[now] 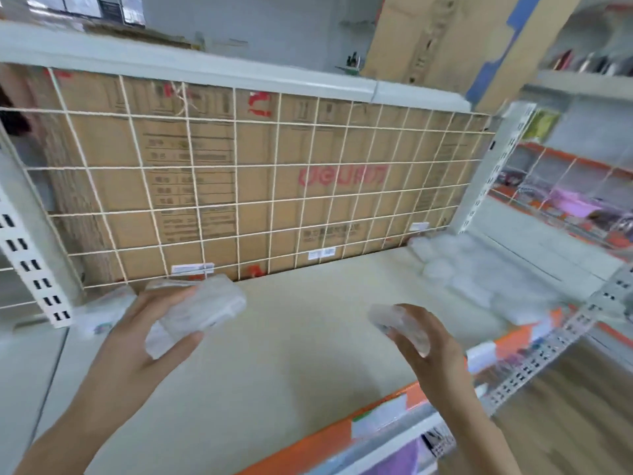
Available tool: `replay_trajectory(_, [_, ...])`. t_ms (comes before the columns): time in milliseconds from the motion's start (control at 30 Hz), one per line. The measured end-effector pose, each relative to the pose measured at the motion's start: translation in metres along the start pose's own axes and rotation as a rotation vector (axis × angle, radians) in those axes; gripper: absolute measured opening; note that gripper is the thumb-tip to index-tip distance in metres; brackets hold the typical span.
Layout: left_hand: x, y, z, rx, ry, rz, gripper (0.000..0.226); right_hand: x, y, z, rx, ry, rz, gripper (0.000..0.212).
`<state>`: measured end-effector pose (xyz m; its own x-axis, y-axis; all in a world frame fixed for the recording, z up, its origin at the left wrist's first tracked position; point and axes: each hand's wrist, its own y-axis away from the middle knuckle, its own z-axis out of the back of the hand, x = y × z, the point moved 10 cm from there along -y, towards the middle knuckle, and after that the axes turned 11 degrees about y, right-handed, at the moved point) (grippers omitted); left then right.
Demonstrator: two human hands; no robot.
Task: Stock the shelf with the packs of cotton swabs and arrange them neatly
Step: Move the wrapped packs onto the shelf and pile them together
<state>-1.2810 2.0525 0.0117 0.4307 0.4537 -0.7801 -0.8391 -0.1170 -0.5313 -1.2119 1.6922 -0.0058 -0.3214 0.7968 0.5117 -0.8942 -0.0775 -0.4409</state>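
the left hand [161, 323] is gripping several clear packs of cotton swabs [197, 308] over the shelf [291, 354], while the right hand [423, 332] is closing around one blurred pack [388, 317], and more packs [479, 272] are lying at the shelf's right end against the wire grid [239, 186].

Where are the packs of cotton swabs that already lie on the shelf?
In the head view, the stocked packs lie at the shelf's right end, beside the right upright and near the wire grid.
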Motion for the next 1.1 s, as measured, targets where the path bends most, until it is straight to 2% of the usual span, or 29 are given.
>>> replay_trajectory(267, [-0.013, -0.023, -0.096, 0.162, 0.049, -0.068, 0.059, -0.072, 0.024, 0.061, -0.073, 0.097, -0.173, 0.036])
replay_trajectory(633, [0.003, -0.055, -0.170, 0.333, 0.104, -0.031, 0.040, -0.104, 0.049, 0.090, -0.205, 0.222, -0.401, 0.033])
replay_trajectory(900, [0.004, -0.071, -0.237, 0.452, 0.180, -0.006, 0.058, -0.121, 0.075, 0.104, -0.264, 0.254, -0.523, 0.033])
replay_trajectory(1100, [0.001, -0.091, -0.279, 0.474, 0.211, -0.012, 0.060, -0.147, 0.063, 0.114, -0.289, 0.246, -0.553, 0.037])
